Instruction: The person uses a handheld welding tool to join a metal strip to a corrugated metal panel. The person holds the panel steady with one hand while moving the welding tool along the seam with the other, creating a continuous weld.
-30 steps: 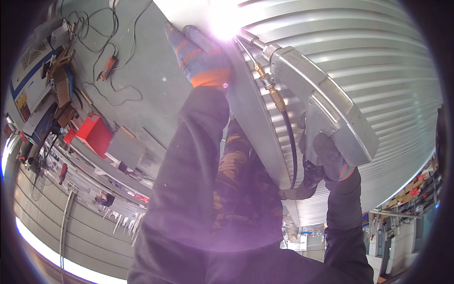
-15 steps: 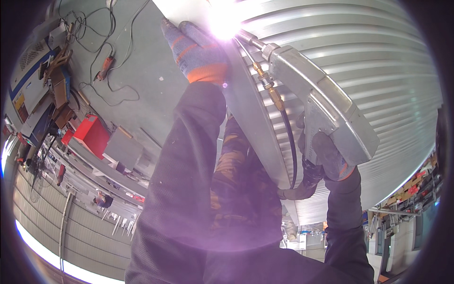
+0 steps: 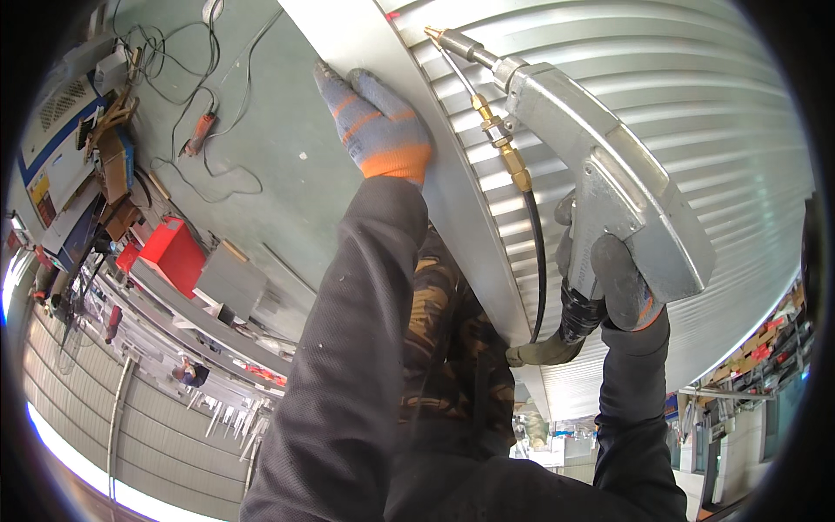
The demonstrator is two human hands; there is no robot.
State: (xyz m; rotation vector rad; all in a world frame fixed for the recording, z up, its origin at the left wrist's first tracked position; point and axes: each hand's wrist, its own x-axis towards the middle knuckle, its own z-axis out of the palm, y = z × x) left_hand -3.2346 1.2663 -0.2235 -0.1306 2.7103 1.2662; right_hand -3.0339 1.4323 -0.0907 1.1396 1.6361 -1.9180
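My right hand [image 3: 621,283], in a dark glove, is wrapped round the grip of a silver handheld welding gun [image 3: 622,170]. Its copper nozzle tip [image 3: 432,33] sits over the ribbed metal sheet, close to a flat metal beam [image 3: 465,187], with no glow at it. A thin wire-feed tube with brass fittings [image 3: 498,135] runs beside the nozzle into a black hose [image 3: 539,261]. On the beam's left side rests my left hand [image 3: 383,126], in a grey-blue glove with an orange cuff, fingers stretched out and holding nothing.
Ribbed metal sheet [image 3: 739,148] fills the right side. On the grey-green floor at left lie an orange power tool [image 3: 200,132] and tangled cables [image 3: 161,52]. Farther off stand a red box [image 3: 174,255], a grey box [image 3: 230,278] and a blue-white machine [image 3: 56,113]. A person [image 3: 191,372] is in the distance.
The bright welding glare at the nozzle has gone out. The gun has shifted slightly right, its tip lifting away from the beam's edge. My left hand appears slightly lower in view.
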